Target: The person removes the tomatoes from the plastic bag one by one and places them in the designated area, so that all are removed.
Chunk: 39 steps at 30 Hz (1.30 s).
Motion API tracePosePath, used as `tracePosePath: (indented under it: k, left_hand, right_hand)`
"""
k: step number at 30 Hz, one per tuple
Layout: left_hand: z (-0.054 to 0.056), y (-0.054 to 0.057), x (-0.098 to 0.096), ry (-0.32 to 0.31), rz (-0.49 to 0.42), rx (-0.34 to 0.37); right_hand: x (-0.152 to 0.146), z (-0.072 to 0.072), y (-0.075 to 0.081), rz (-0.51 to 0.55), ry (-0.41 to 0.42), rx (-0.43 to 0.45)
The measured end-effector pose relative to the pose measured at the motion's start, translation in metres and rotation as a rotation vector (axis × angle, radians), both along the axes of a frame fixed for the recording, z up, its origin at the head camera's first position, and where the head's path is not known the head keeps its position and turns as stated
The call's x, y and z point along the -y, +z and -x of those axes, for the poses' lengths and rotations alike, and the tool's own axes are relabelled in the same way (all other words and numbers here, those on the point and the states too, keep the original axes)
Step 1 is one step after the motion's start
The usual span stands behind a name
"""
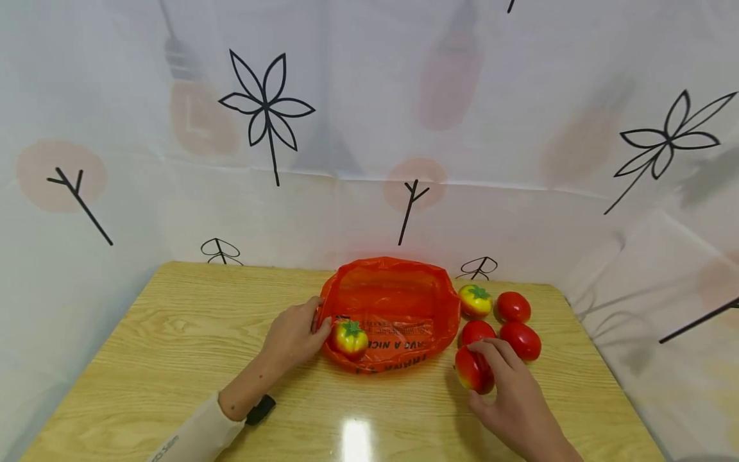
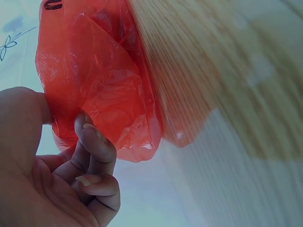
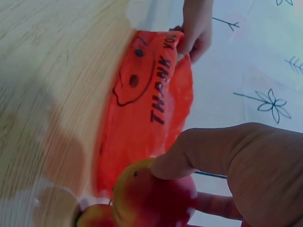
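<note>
A red plastic bag [image 1: 444,289] with black print stands with its mouth wide, and its left rim is pinched between the thumb and fingers of my left hand [image 1: 296,332]. Inside it lies a yellow-and-red fruit [image 1: 351,341] with a green leafy cap. To the right of the bag, my right hand [image 1: 516,401] grips a round, glossy red-and-yellow fruit [image 3: 149,194], thumb on one side and fingers on the other. Behind the held fruit, a red fruit [image 1: 476,332] is partly covered by it and my fingers.
Right of the bag are a green-capped yellow fruit [image 1: 476,301] and two red fruits, one at the back [image 1: 513,307] and one nearer [image 1: 521,341]. The wooden table [image 1: 202,321] meets a patterned cloth [image 1: 346,128] behind. A black band [image 1: 261,410] is on my left wrist.
</note>
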<state>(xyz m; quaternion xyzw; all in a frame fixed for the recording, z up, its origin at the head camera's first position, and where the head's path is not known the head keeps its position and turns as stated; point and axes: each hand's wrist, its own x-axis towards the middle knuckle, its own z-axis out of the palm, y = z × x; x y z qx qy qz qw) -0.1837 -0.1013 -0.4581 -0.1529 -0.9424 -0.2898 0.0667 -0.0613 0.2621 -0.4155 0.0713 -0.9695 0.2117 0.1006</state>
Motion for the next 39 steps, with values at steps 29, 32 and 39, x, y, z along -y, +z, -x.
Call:
tracePosePath:
  k: [29,32,39]
  left_hand:
    - [0.001,0.0,-0.001,0.004,0.013,0.02]
    - [0.001,0.001,-0.001,0.004,0.017,0.016]
    - [0.002,0.0,-0.001,-0.001,0.013,0.015]
  right_hand:
    - [-0.012,0.009,-0.017,-0.15,0.009,0.134]
    - [-0.012,0.01,-0.016,-0.159,0.006,0.163]
    - [-0.012,0.009,-0.015,-0.171,0.003,0.165]
